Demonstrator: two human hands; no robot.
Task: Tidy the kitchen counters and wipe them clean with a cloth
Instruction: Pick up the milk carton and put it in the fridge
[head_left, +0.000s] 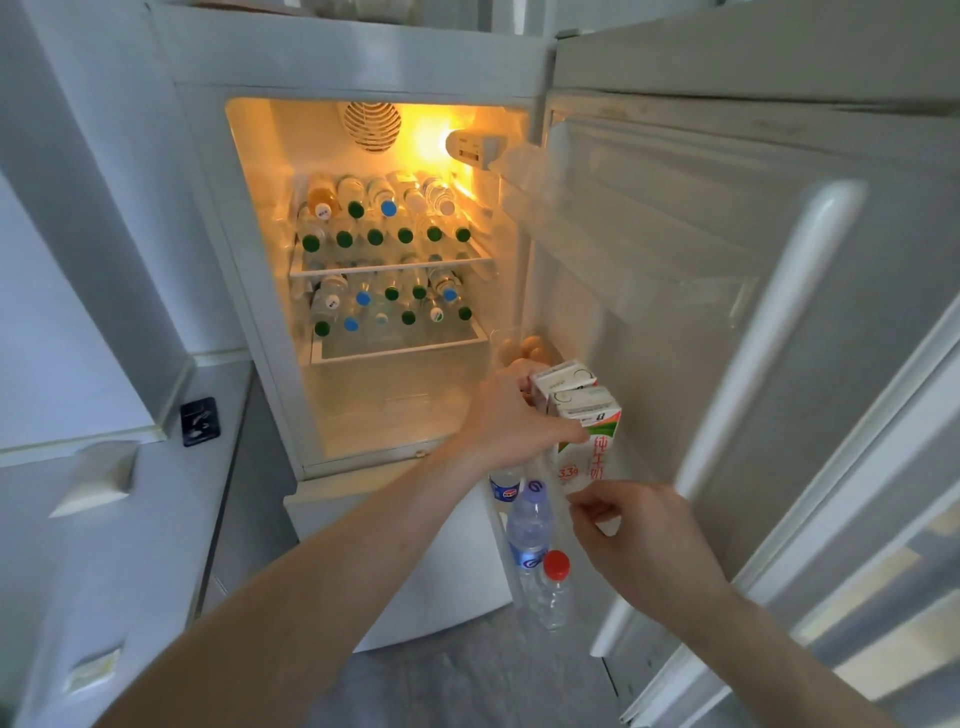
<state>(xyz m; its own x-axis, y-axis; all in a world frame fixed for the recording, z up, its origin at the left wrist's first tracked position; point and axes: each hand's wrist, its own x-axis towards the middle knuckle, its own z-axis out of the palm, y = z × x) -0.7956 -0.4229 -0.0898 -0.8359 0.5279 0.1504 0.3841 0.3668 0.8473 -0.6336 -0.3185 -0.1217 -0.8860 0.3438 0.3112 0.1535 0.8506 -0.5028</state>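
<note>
I stand before an open fridge (260, 291) with its light on. My left hand (511, 418) grips a white milk carton (589, 439) with red and green print, thumb across its front, at the door's lower shelf. A second carton (561, 375) sits right behind it. My right hand (639, 525) pinches the front carton's bottom corner from below. Eggs (532, 347) show in the door just beyond the cartons.
The fridge door (779, 364) stands open to the right. Several water bottles lie on two inner shelves (389, 267). Below the cartons the door holds a blue-labelled bottle (530, 525), a red-capped bottle (555, 587) and another bottle (505, 486). A grey counter (130, 519) runs along the left.
</note>
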